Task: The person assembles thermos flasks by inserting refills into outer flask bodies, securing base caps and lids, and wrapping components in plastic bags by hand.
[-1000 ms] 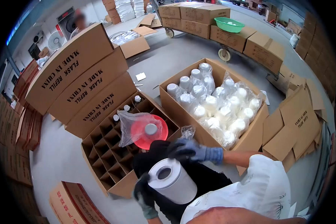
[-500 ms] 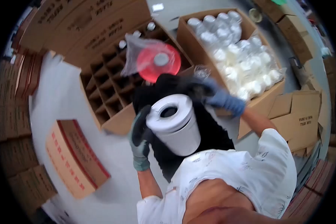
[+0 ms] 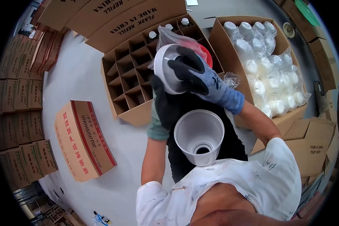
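Over my lap, both gloved hands hold a white plastic screw top [image 3: 165, 69] with a ribbed, threaded rim, tilted on its side. My left hand [image 3: 162, 107], in a green glove with black palm, is closed on its lower left edge. My right hand [image 3: 203, 77], in a blue glove with black fingers, grips it from the right, fingers reaching over its opening. Just below, a white plastic container body [image 3: 182, 132] stands on my lap, its wide mouth facing up and a round dark opening in its bottom. Part of the top is hidden by my fingers.
A divided carton [image 3: 118, 84] stands ahead, with a few capped bottles and a red round item [image 3: 206, 56] under plastic film. To its right, another carton [image 3: 258, 22] holds several wrapped white pieces. A printed box [image 3: 79, 141] lies left; stacked cartons [image 3: 19, 124] line the far left.
The white top is now off the container body and lifted forward in both hands. My right hand came in from the right to grip it. The view has shifted slightly.
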A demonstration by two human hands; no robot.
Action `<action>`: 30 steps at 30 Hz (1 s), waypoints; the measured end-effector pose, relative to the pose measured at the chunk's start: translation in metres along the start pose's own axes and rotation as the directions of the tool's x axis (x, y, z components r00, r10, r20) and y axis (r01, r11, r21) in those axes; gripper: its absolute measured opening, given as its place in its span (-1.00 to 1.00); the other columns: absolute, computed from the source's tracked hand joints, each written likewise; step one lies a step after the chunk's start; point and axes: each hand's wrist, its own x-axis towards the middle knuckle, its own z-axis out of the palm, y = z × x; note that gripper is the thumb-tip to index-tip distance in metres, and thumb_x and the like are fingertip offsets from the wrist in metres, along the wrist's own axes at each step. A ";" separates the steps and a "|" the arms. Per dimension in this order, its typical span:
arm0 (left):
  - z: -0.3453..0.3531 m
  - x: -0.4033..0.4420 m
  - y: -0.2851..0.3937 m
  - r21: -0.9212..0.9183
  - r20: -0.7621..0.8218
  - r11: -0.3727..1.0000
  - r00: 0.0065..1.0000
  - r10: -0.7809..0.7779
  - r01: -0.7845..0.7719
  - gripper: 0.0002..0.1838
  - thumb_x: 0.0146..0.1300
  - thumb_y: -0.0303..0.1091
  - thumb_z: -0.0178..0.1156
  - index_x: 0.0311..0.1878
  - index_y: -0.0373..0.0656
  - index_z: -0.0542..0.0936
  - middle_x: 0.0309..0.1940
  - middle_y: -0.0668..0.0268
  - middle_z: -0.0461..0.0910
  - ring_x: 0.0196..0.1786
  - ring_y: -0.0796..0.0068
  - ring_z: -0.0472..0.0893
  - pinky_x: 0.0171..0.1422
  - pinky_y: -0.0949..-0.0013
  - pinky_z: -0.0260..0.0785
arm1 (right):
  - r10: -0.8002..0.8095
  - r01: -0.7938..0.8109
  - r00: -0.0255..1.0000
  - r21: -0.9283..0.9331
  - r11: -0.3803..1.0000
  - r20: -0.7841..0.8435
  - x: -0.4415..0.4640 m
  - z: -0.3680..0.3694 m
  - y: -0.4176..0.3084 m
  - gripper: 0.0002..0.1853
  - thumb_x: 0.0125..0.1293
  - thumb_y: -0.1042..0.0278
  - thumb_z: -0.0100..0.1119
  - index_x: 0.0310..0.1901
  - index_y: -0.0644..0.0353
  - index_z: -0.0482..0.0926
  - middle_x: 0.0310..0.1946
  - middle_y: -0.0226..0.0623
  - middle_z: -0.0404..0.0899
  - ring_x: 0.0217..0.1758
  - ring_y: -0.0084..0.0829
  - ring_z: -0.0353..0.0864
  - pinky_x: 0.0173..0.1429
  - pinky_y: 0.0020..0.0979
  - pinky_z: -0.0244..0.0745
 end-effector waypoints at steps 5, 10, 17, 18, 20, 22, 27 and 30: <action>-0.013 0.024 0.005 0.837 0.539 -0.151 0.744 0.395 -0.526 -0.45 0.12 -0.03 0.26 0.18 0.00 0.51 0.29 0.12 0.31 0.39 -0.02 0.21 0.42 0.04 0.08 | 0.498 -0.371 0.833 0.912 0.176 0.243 -0.006 0.032 0.035 -0.42 0.19 0.43 0.24 0.26 0.22 0.31 0.22 -0.11 0.36 0.27 -0.19 0.40 0.30 -0.27 0.37; -0.034 0.044 0.047 0.528 0.732 -0.455 0.656 -0.183 -0.717 -0.45 -0.16 0.12 0.38 0.02 0.36 0.60 0.29 0.24 0.36 0.36 -0.18 0.25 0.41 -0.21 0.03 | 0.215 -0.351 0.936 0.759 0.548 0.278 -0.004 0.034 0.085 -0.32 0.18 0.29 0.30 0.32 0.18 0.25 0.27 -0.13 0.32 0.30 -0.27 0.37 0.36 -0.26 0.30; -0.085 0.087 0.039 0.985 0.165 -0.032 0.851 0.498 -0.172 -0.39 0.21 -0.39 0.24 0.30 -0.21 0.23 0.03 0.03 0.53 0.04 0.11 0.55 0.14 0.18 0.36 | -0.022 0.016 0.996 0.068 0.998 0.086 0.050 0.046 0.136 -0.18 0.09 0.17 0.39 0.34 0.18 0.20 0.32 0.02 0.18 0.24 -0.13 0.40 0.22 -0.20 0.43; -0.092 0.091 0.041 0.978 0.176 -0.186 0.856 0.485 -0.095 -0.32 0.23 -0.45 0.23 0.36 -0.27 0.15 -0.01 0.02 0.55 -0.02 0.11 0.58 0.10 0.20 0.38 | -0.023 0.020 0.993 0.032 0.999 0.112 0.049 0.056 0.139 -0.20 0.09 0.17 0.38 0.33 0.18 0.21 0.32 0.02 0.17 0.22 -0.11 0.41 0.19 -0.20 0.45; -0.102 0.104 0.033 0.948 0.267 -0.287 0.841 0.471 -0.140 -0.30 0.21 -0.45 0.24 0.36 -0.27 0.14 -0.03 0.03 0.56 -0.03 0.12 0.58 0.07 0.23 0.39 | -0.023 0.031 0.987 -0.045 0.998 0.161 0.040 0.077 0.148 -0.22 0.09 0.18 0.38 0.32 0.17 0.24 0.33 0.03 0.14 0.19 -0.08 0.44 0.13 -0.21 0.50; -0.111 0.108 0.028 0.996 0.091 -0.050 0.861 0.500 -0.076 -0.45 0.27 -0.39 0.18 0.29 -0.31 0.29 0.02 0.00 0.54 0.02 0.09 0.56 0.11 0.23 0.37 | 0.266 -0.292 0.954 0.235 0.927 0.138 0.036 0.087 0.157 -0.44 0.21 0.29 0.26 0.23 0.22 0.36 0.23 -0.07 0.30 0.13 -0.25 0.49 0.11 -0.26 0.49; -0.106 0.145 0.043 0.768 0.588 -0.431 0.787 0.185 -0.473 -0.52 0.15 -0.11 0.22 0.18 0.11 0.53 0.29 0.04 0.31 0.36 -0.12 0.24 0.40 -0.06 0.03 | 0.509 -0.363 0.837 0.901 0.237 0.203 0.036 0.087 0.163 -0.64 0.41 0.19 -0.01 0.11 0.23 0.48 -0.07 -0.30 0.60 -0.06 -0.52 0.59 0.10 -0.45 0.51; -0.138 0.159 0.042 0.689 0.577 -0.547 0.817 0.018 -0.475 -0.46 0.04 0.03 0.27 0.16 0.24 0.55 0.30 0.10 0.28 0.34 -0.13 0.25 0.34 -0.18 0.08 | 0.669 -0.911 0.399 0.189 0.367 0.627 0.051 0.051 0.266 -0.56 0.32 0.04 0.06 -0.03 0.29 0.57 -0.29 -0.13 0.65 -0.25 -0.29 0.67 -0.15 -0.33 0.59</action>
